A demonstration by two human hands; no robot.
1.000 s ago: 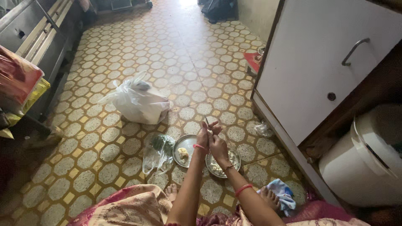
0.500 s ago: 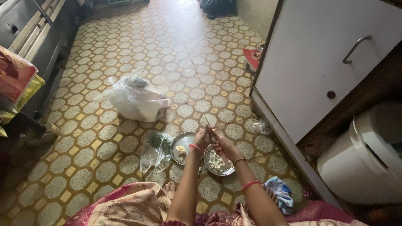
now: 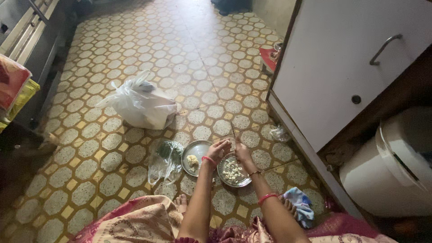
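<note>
My left hand (image 3: 219,149) and my right hand (image 3: 243,153) are close together just above two steel plates on the floor. The right hand grips a thin knife (image 3: 232,128) whose blade points away from me. The left hand's fingers are curled on a small pale piece of food, too small to identify. Under the hands, the right plate (image 3: 243,181) holds several white pieces (image 3: 231,171). The left plate (image 3: 199,146) carries a yellowish lump (image 3: 192,160).
A clear bag of greens (image 3: 165,158) lies left of the plates, with a knotted white plastic bag (image 3: 140,105) behind it. At the right are a white cabinet door (image 3: 333,67) and a white lidded bin (image 3: 396,166). A blue cloth (image 3: 297,203) lies by my foot.
Both hands have dropped lower over the right plate and drawn slightly apart. The knife blade has shifted right with the right hand, and the view has tilted a little.
</note>
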